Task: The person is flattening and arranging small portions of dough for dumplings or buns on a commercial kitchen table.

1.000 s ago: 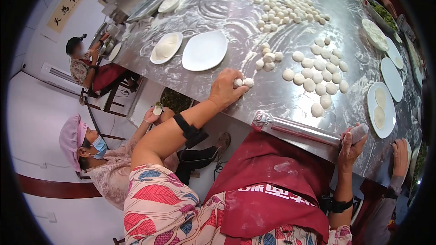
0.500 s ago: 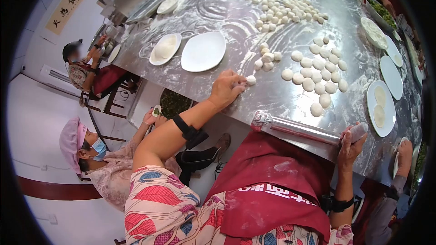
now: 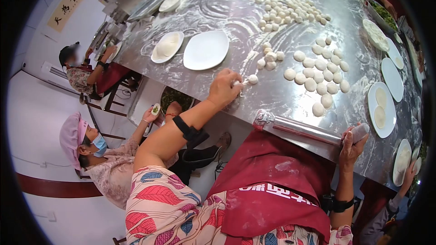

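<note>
At the near edge of the floured steel table, the person's left hand lies curled on the metal, fingertips pinching a small dough ball; a second ball sits just beside it at three o'clock, touching or nearly so. Right hand is clenched around the end of a rolling pin, which lies along the table edge with its other end pointing toward nine o'clock. From the left hand, a cluster of flattened dough pieces lies at two to three o'clock, well apart from it, and a heap of smaller balls sits farther off at one o'clock. An empty white plate is at eleven o'clock, near the hand, with a second plate holding dough beside it at its nine o'clock. A plate with two round wrappers rests at the pin's two o'clock. A co-worker in a pink cap sits low at eight o'clock, holding a filled wrapper
</note>
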### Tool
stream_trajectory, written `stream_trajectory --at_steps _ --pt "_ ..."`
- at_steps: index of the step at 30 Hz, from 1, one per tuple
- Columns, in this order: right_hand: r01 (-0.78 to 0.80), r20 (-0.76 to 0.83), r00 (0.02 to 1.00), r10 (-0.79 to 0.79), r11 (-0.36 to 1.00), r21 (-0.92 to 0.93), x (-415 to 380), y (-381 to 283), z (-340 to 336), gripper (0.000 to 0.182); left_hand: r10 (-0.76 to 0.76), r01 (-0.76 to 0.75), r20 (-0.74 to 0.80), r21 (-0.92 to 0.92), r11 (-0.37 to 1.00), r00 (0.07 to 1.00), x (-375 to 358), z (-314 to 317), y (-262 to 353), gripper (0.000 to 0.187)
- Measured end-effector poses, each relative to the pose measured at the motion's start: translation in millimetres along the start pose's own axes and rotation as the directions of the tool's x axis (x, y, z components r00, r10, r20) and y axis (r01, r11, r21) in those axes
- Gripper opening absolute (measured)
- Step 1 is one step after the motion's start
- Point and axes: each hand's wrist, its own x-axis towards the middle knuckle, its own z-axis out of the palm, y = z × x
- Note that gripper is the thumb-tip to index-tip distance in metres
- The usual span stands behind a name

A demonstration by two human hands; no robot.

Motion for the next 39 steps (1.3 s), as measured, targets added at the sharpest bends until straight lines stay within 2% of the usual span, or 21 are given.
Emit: stream_trajectory --at_steps 4,7,13,16,19,22,25,28,31,32,35,38,39 --pt "0.003 -0.007 1.000 -0.003 1.000 0.011 -0.8 -1.5 1.8 0.042 0.024 -0.024 -0.046 -0.005 1.000 0.999 -1.4 -6.7 -15.6 0.026" --pt "0.010 0.003 1.000 -0.010 1.000 -0.016 -0.1 -2.1 1.2 0.042 -0.073 0.050 -0.082 -0.251 0.967 0.994 -7.9 -8.1 -7.0 0.032" --pt "0.022 0.005 1.000 -0.022 0.999 -0.023 -0.1 -1.1 0.3 0.040 0.047 -0.057 -0.074 -0.139 0.989 0.996 -8.4 -6.1 -19.7 0.045" --pt "0.015 0.006 1.000 -0.015 1.000 -0.019 -0.1 -0.8 0.0 0.039 0.064 -0.062 0.008 -0.179 0.982 0.998 -9.1 -14.7 -15.4 0.054" --pt "0.044 0.010 0.999 -0.043 0.998 -0.045 0.3 -2.3 0.6 0.040 0.144 -0.130 0.066 -0.185 0.974 0.987 4.0 -26.7 -14.4 0.075" --pt "0.038 0.005 0.999 -0.038 0.999 -0.009 0.4 0.6 1.2 0.041 0.383 -0.385 0.088 0.000 0.923 0.919 21.8 -36.9 -3.2 0.097" --pt "0.038 0.011 0.999 -0.038 0.999 -0.015 1.1 -0.5 1.2 0.042 0.369 -0.387 0.171 0.088 0.918 0.914 30.0 -33.4 18.2 0.109" --pt "0.040 0.012 0.999 -0.040 0.999 0.005 1.5 0.1 1.6 0.043 0.330 -0.384 0.212 0.321 0.865 0.920 32.5 -1.4 4.6 0.120" --pt "0.032 0.012 0.999 -0.032 0.999 -0.008 1.6 -2.4 1.7 0.043 0.155 -0.269 0.288 0.415 0.869 0.945 27.6 14.8 -1.7 0.121" --pt "0.030 0.011 1.000 -0.029 0.999 -0.037 -0.9 -2.8 1.0 0.043 0.111 -0.225 0.299 0.379 0.898 0.948 27.8 14.3 -1.4 0.122" --pt "0.058 0.015 0.998 -0.057 0.996 -0.071 4.9 -2.0 1.5 0.043 0.111 -0.249 0.336 0.405 0.880 0.936 28.0 15.9 -11.8 0.123" --pt "0.042 0.014 0.999 -0.042 0.998 -0.037 -0.2 -4.1 1.6 0.044 -0.046 -0.154 0.442 0.406 0.901 0.896 36.7 2.2 15.1 0.126" --pt "0.031 0.014 0.999 -0.030 0.999 -0.024 -0.7 -6.8 1.7 0.043 -0.042 -0.131 0.395 0.401 0.907 0.918 41.4 0.2 28.8 0.126"
